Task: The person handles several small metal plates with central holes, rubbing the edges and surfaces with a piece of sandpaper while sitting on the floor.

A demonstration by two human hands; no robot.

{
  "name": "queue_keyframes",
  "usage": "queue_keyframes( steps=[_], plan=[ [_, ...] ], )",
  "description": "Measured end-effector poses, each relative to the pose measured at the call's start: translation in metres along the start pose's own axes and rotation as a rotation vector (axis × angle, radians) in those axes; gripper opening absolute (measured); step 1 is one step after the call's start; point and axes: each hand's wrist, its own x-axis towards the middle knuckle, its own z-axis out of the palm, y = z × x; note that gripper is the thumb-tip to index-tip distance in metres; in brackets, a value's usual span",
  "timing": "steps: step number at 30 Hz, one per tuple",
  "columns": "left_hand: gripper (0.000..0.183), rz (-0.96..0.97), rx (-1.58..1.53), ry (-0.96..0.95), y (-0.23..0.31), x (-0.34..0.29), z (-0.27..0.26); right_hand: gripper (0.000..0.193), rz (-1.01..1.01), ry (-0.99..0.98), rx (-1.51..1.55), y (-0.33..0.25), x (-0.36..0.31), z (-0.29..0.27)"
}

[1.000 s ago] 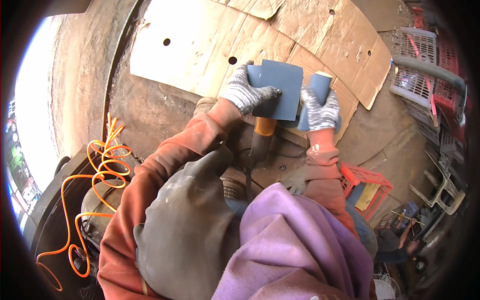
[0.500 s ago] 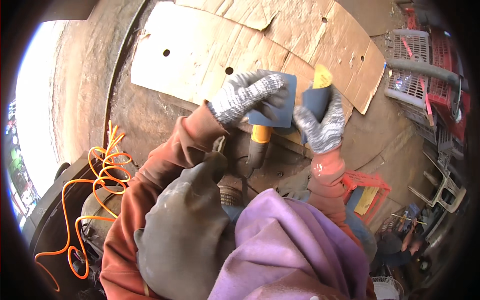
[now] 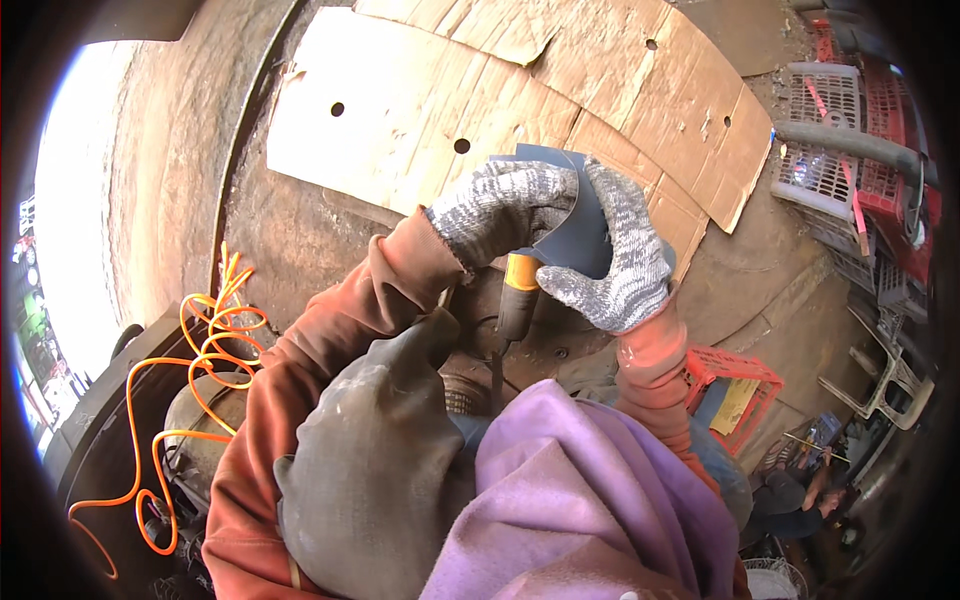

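Observation:
Between my gloved hands is a dark blue-grey sheet, apparently sandpaper (image 3: 590, 235), bent into a curve. My left hand (image 3: 510, 205), in a grey-and-white knit glove, is closed on its left side with fingers curled over the edge. My right hand (image 3: 620, 260) wraps its right side, thumb low and fingers along the upper edge. Just below sits a power tool (image 3: 517, 295) with a yellow collar and dark handle, its head hidden behind the sheet and hands. Whether a second sheet lies within the bend, I cannot tell.
Large cardboard sheets (image 3: 400, 110) with holes lie ahead on the brown floor. A red crate (image 3: 735, 385) holding a yellow piece stands at right. Plastic baskets (image 3: 820, 110) are stacked farther right. An orange coiled hose (image 3: 215, 345) hangs at left.
My right hand has moved left and closed round the flat sheet's right side, which is now bent. The rolled piece with a yellow back in that hand no longer shows.

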Motion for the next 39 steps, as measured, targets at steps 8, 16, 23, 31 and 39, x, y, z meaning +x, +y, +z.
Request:
queue_keyframes(
  steps=[8, 16, 23, 31, 39],
  plan=[
    [0.023, -0.116, 0.114, 0.121, 0.028, -0.008, 0.020, 0.103, -0.193, -0.043, -0.320, 0.004, 0.014, -0.010],
    [0.041, 0.066, 0.047, 0.243, 0.047, -0.010, -0.006, 0.051, 0.458, 0.295, 0.796, 0.009, 0.037, -0.019],
    [0.052, 0.370, 0.484, 0.525, 0.056, -0.021, -0.027, 0.042, 0.211, 0.262, 0.604, 0.001, 0.061, 0.017],
    [0.033, 0.594, 0.718, 0.810, 0.057, -0.025, -0.062, 0.037, 0.491, 0.183, 1.020, -0.006, 0.094, 0.042],
    [0.022, 0.508, 0.251, 0.710, 0.065, -0.033, -0.067, 0.032, 0.588, -0.006, 1.207, 0.013, 0.093, 0.033]
  ],
)
